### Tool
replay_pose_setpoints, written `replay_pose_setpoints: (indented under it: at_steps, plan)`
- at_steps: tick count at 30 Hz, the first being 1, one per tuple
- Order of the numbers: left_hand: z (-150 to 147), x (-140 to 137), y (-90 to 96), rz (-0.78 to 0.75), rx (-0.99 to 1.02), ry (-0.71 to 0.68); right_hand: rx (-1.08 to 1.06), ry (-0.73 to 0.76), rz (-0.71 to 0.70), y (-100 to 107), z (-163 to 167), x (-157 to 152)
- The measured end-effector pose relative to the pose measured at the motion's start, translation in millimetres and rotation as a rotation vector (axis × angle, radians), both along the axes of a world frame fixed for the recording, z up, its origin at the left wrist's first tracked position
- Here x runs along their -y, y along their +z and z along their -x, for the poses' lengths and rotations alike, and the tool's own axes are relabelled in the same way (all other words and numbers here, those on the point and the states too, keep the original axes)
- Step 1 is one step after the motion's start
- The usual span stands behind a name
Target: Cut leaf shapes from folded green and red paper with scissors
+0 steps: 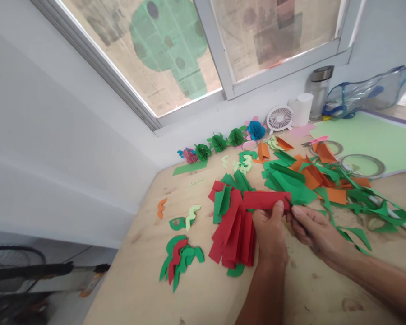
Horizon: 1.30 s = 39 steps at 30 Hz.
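A folded strip of red paper (262,199) is pinched by my left hand (270,225) at its lower edge, thumb on top. My right hand (313,228) grips a slim dark tool (303,220) whose pointed tip meets the strip's right end; its exact kind is hard to make out. Just left of my hands lies a pile of folded red paper pieces (235,234). Folded green paper pieces (287,178) lie beyond my right hand. Cut green and red curved shapes (181,257) rest at the left of the wooden table (145,275).
Paper flowers (219,142) line the wall near a small white fan (279,118). Rolls of tape (362,165), orange paper (313,175) and green scraps (380,212) lie at the right. A bottle (320,92) and a clear bag (368,95) stand behind. Part of a bicycle (30,273) shows lower left.
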<state>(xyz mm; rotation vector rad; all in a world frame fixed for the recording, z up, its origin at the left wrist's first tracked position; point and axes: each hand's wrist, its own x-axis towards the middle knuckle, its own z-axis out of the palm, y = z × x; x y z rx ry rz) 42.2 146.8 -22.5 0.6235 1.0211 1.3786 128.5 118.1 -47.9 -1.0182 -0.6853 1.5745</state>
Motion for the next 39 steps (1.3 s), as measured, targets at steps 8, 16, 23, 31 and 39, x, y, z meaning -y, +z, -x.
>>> replay_pose_setpoints:
  at_steps: [8, 16, 23, 31, 39]
  plan:
    - [-0.3, -1.6, -10.2, -0.03, 0.026, -0.006, 0.027, -0.003, -0.001, -1.6, 0.2, 2.0]
    - [-0.7, 0.4, -3.4, -0.039, -0.024, 0.005, 0.042, 0.003, -0.012, -1.3, 0.9, 1.3]
    - [3.6, -0.1, -0.2, -0.039, -0.099, -0.034, 0.093, 0.005, -0.015, 0.7, -1.3, 1.3]
    - [3.7, -1.7, -5.8, -0.016, -0.092, -0.008, 0.104, 0.018, -0.014, 0.8, 0.3, 1.8]
    - [3.4, -3.5, -6.2, -0.045, -0.055, 0.009, 0.124, 0.032, -0.031, 2.3, 0.9, 2.4]
